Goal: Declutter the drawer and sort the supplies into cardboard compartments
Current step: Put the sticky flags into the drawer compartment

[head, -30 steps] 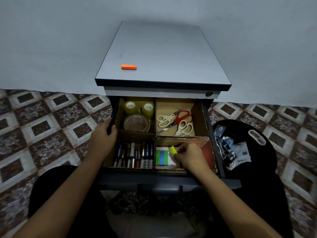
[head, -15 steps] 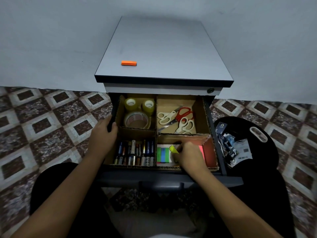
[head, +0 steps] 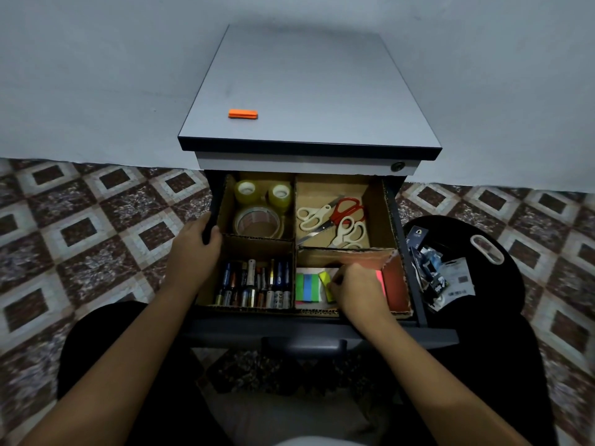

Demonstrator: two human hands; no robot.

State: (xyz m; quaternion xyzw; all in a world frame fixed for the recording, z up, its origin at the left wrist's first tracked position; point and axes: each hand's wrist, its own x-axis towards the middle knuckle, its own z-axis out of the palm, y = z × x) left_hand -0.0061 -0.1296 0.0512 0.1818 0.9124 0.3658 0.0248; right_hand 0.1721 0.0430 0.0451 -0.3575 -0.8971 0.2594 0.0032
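- In the near right cardboard compartment (head: 397,284) of the open drawer (head: 322,334), the right hand (head: 357,289) is curling its fingers round a yellow sticky pad (head: 324,277), which is lying just beside a pad of green and blue strips (head: 307,286).
- At the drawer's left wall, the left hand (head: 193,252) is gripping the rim, fingers hooked over the edge.
- Batteries (head: 257,284) are lying packed in the near left compartment.
- Three tape rolls (head: 257,220) are sitting in the far left compartment, and scissors (head: 335,220) are lying crossed in the far right one.
- A small orange item (head: 243,113) is resting on the cabinet top (head: 306,91).
- Torn packaging (head: 441,278) is lying on a black stool (head: 450,226) to the drawer's right.
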